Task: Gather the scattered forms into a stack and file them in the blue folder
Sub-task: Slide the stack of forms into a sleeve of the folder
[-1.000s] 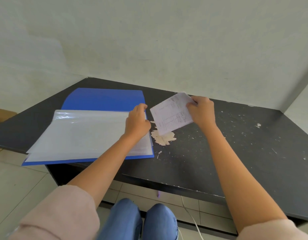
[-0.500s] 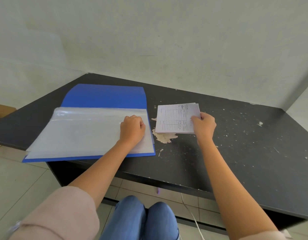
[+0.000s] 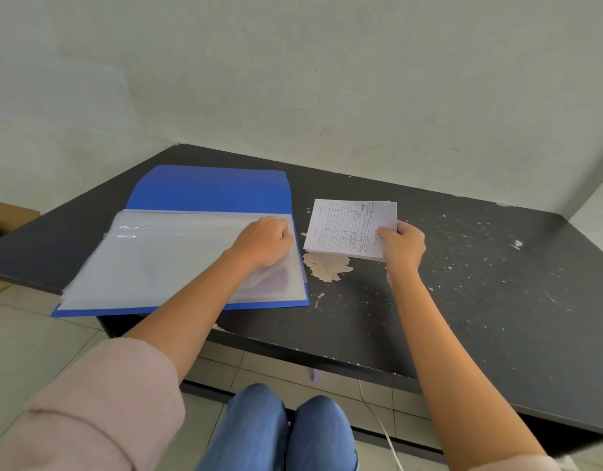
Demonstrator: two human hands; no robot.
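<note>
The blue folder (image 3: 208, 188) lies open on the left of the black table (image 3: 480, 300), its clear plastic sleeves (image 3: 164, 260) spread over the near half. My left hand (image 3: 264, 241) rests curled on the right edge of the top sleeve, fingers pinching at it. A small stack of white printed forms (image 3: 347, 227) lies just right of the folder. My right hand (image 3: 403, 244) grips the stack's right near corner, thumb on top.
A patch of chipped paint (image 3: 325, 266) shows under the forms' near edge. Paint flecks dot the table's right half. The wall runs close behind. A cardboard box (image 3: 8, 215) sits at far left, a white cable (image 3: 378, 423) hangs below the table.
My right hand has lowered the forms from a raised tilt to flat beside the folder. My left hand slid slightly onto the sleeve's right edge and curled.
</note>
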